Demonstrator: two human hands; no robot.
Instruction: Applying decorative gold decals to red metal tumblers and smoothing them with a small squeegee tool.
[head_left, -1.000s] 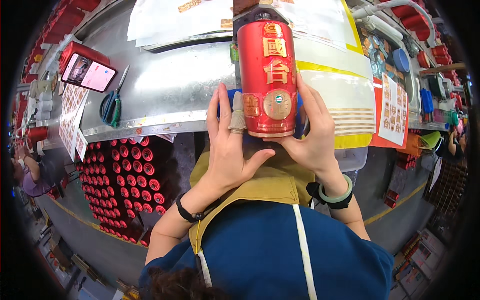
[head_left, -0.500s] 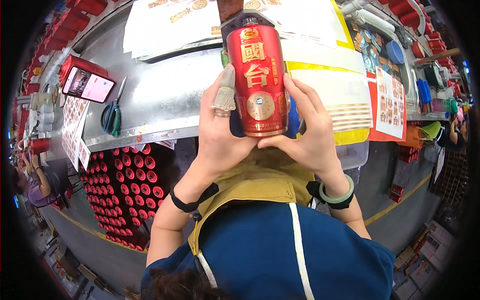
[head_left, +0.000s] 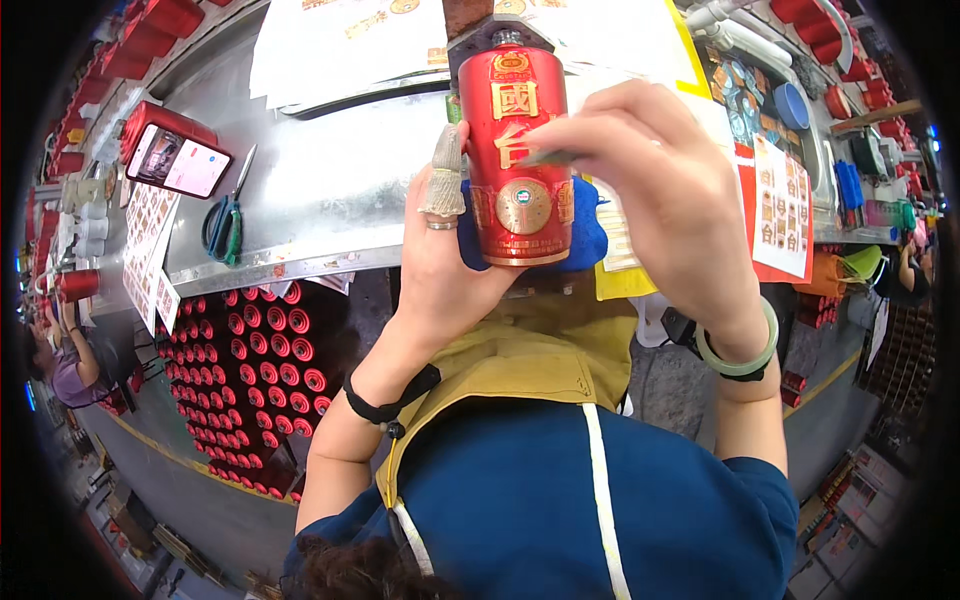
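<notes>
My left hand is wrapped round the left side of a red bottle with gold lettering, a round gold emblem and a dark neck at its far end. A pale ribbed finger cot covers one left finger. Raised over the bottle's right side, my right hand has its fingers stretched leftward and apart. One fingertip lies in front of the lettering; I cannot tell whether it touches. The right thumb is mostly hidden. Behind the bottle's lower part lies a blue cloth.
On the metal table lie label sheets, scissors and a phone leaning on a red container. Red-capped bottles are massed below the table's left edge. A blue cup stands far right; a co-worker is at left.
My right hand has let go of the bottle's right side and lifted over its front, to the right. The left hand keeps its hold, and the bottle has barely shifted.
</notes>
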